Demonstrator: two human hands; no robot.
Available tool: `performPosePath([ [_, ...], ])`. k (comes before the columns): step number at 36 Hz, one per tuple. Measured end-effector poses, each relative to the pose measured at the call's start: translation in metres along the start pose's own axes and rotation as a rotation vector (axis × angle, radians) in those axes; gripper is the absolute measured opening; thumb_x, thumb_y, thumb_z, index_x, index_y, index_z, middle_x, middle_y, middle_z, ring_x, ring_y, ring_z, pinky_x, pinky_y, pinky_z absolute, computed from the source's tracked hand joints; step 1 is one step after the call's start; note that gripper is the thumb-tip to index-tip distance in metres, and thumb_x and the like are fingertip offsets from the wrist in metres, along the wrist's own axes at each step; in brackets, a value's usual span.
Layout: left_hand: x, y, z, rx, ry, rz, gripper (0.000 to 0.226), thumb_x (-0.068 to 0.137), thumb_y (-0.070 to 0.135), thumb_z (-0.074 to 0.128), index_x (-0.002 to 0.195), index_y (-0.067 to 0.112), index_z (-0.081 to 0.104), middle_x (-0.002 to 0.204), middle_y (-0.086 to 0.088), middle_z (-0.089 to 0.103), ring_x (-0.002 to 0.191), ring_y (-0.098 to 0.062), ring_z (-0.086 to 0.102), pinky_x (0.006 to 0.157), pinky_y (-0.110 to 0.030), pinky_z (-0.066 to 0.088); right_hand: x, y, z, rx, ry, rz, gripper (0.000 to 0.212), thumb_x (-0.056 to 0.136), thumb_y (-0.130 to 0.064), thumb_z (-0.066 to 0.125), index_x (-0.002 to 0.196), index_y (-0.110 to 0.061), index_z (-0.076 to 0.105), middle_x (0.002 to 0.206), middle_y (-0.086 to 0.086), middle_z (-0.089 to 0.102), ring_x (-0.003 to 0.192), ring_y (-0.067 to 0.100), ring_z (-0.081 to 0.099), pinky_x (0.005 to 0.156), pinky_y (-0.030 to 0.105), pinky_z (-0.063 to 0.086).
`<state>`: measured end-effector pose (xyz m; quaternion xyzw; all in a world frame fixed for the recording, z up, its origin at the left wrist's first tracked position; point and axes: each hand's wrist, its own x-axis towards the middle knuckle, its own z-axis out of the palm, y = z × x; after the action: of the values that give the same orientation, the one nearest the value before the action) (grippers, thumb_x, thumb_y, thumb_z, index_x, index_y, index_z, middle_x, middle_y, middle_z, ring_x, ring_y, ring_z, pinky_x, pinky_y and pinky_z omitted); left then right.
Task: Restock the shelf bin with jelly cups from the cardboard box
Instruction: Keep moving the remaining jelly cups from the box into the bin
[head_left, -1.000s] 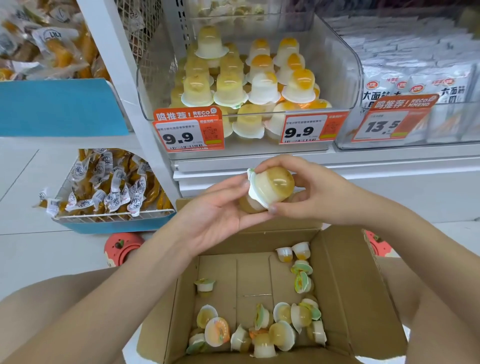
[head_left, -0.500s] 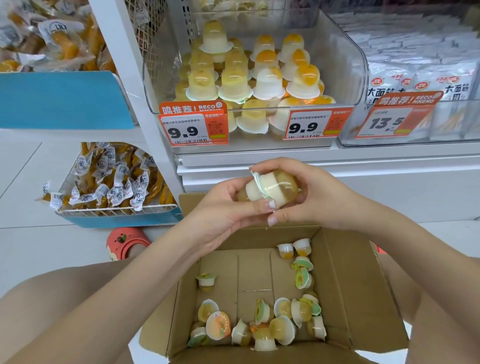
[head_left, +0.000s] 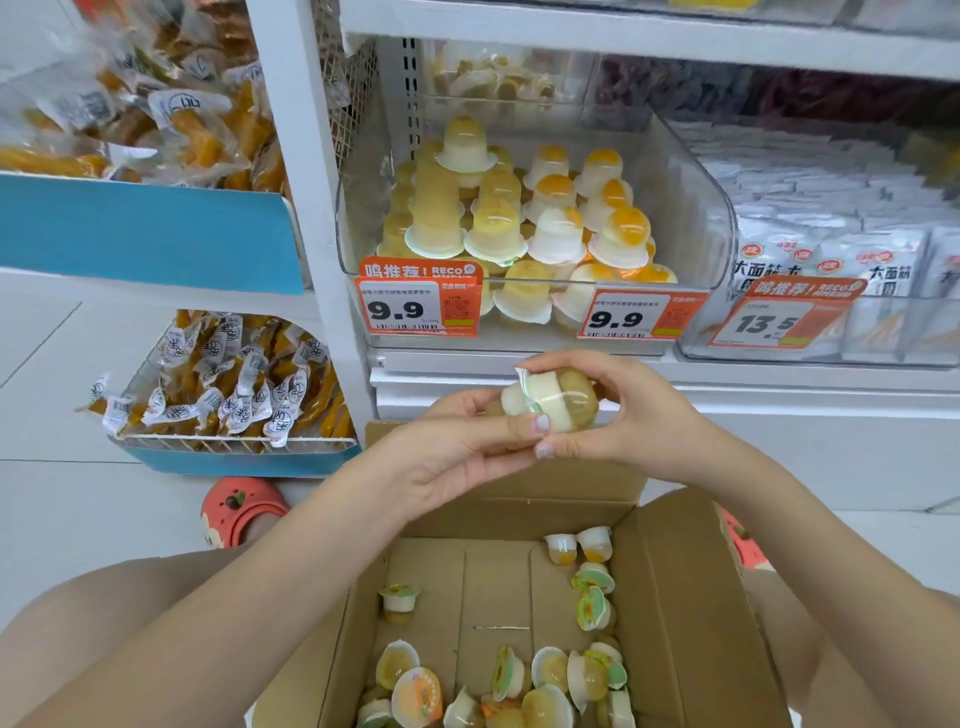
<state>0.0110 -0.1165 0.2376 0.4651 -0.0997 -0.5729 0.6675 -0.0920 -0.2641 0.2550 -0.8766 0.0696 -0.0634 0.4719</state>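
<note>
Head view shows a jelly cup (head_left: 558, 399) held on its side between both hands, above the far edge of the cardboard box (head_left: 691, 597) and below the front of the shelf bin (head_left: 696, 218). It looks light and small, a thin plastic shell likely to dent if squeezed and smooth enough to slip, with a foil lid that could peel if caught; the safest hold is probably across the domed body or under the wider rim, not on the lid edge. The cup is see-through, milky white near the rim and amber-brown at the dome, with a pale green and white lid flap sticking up on its left end; a second cup may sit behind it, but that is hard to tell. The left hand (head_left: 457, 452) curls its fingers under and around the lidded end, thumb pressed on the front; the right hand (head_left: 639, 415) wraps over the dome, its fingers arched on top and thumb beneath. Neither hand has room to spare. In the box, more cups (head_left: 550, 680) lie scattered and tipped along the near and right sides, much of the floor bare. The bin already holds neat stacks of upturned cups (head_left: 524, 218), yellow on the left, orange-topped on the right, behind two price tags (head_left: 421, 304) reading 9.9. Bagged snacks (head_left: 228, 384) fill a rack to the left
</note>
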Motion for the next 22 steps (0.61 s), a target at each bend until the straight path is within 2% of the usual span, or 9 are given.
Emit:
performPosePath([
  [3,-0.001,0.017,-0.004,-0.003,-0.044,0.011,0.06,0.065,-0.004,0.079,0.12,0.004,0.056,0.104,-0.012,0.07,0.095,-0.024,0.069,0.082,-0.031,0.057,0.014,-0.012,-0.011,-0.032,0.024,-0.027,0.054,0.066,-0.028,0.083,0.115,-0.029,0.061,0.106,-0.015,0.064,0.096,0.003,0.059,0.087,0.019,0.047],
  [5,-0.003,0.031,-0.01,0.036,-0.067,0.01,0.071,0.058,0.003,0.079,0.124,0.006,0.053,0.115,-0.015,0.065,0.104,-0.029,0.065,0.085,-0.034,0.056,0.029,-0.022,-0.019,-0.014,0.104,-0.038,0.054,0.064,-0.035,0.081,0.114,-0.027,0.062,0.107,-0.011,0.064,0.098,0.006,0.06,0.088,0.024,0.048],
  [6,-0.003,0.037,-0.014,0.167,-0.021,0.04,0.07,0.057,0.007,0.078,0.122,0.009,0.052,0.12,-0.013,0.061,0.106,-0.026,0.064,0.082,-0.032,0.057,0.04,-0.027,-0.025,-0.019,0.164,-0.039,0.054,0.063,-0.039,0.081,0.112,-0.026,0.063,0.104,-0.012,0.063,0.096,0.004,0.06,0.086,0.023,0.047],
  [8,0.0,0.046,-0.023,0.671,0.183,0.151,0.062,0.064,0.014,0.082,0.117,0.018,0.052,0.123,-0.005,0.055,0.106,-0.014,0.061,0.078,-0.024,0.055,0.066,-0.036,-0.037,-0.065,0.288,-0.035,0.052,0.065,-0.038,0.083,0.111,-0.027,0.063,0.103,-0.014,0.062,0.094,0.001,0.059,0.086,0.023,0.047],
  [10,0.006,0.051,-0.034,0.982,0.345,0.274,0.055,0.069,0.019,0.082,0.113,0.021,0.05,0.119,0.001,0.053,0.104,-0.012,0.056,0.077,-0.017,0.047,0.093,-0.046,-0.049,-0.116,0.366,-0.021,0.058,0.064,-0.041,0.084,0.116,-0.024,0.063,0.108,-0.009,0.063,0.098,0.008,0.061,0.089,0.03,0.052],
  [13,0.013,0.056,-0.047,1.115,0.425,0.382,0.055,0.07,0.019,0.082,0.113,0.017,0.048,0.117,0.001,0.052,0.103,-0.012,0.051,0.08,-0.018,0.042,0.131,-0.058,-0.055,-0.249,0.4,0.007,0.071,0.064,-0.047,0.082,0.124,-0.021,0.057,0.116,-0.006,0.057,0.1,0.009,0.058,0.082,0.023,0.052],
  [16,0.016,0.058,-0.056,1.306,0.437,0.431,0.057,0.07,0.021,0.082,0.114,0.018,0.047,0.118,0.0,0.051,0.105,-0.012,0.049,0.091,-0.028,0.044,0.165,-0.064,-0.055,-0.407,0.391,0.037,0.081,0.066,-0.05,0.08,0.131,-0.012,0.05,0.118,0.0,0.055,0.104,0.014,0.053,0.08,0.026,0.046],
  [22,0.017,0.059,-0.053,1.326,0.432,0.45,0.059,0.072,0.02,0.08,0.119,0.015,0.045,0.115,0.001,0.044,0.099,-0.011,0.044,0.083,-0.021,0.037,0.205,-0.068,-0.052,-0.673,0.277,0.149,0.079,0.072,-0.051,0.075,0.129,-0.006,0.045,0.122,0.009,0.052,0.109,0.025,0.051,0.081,0.032,0.044],
])
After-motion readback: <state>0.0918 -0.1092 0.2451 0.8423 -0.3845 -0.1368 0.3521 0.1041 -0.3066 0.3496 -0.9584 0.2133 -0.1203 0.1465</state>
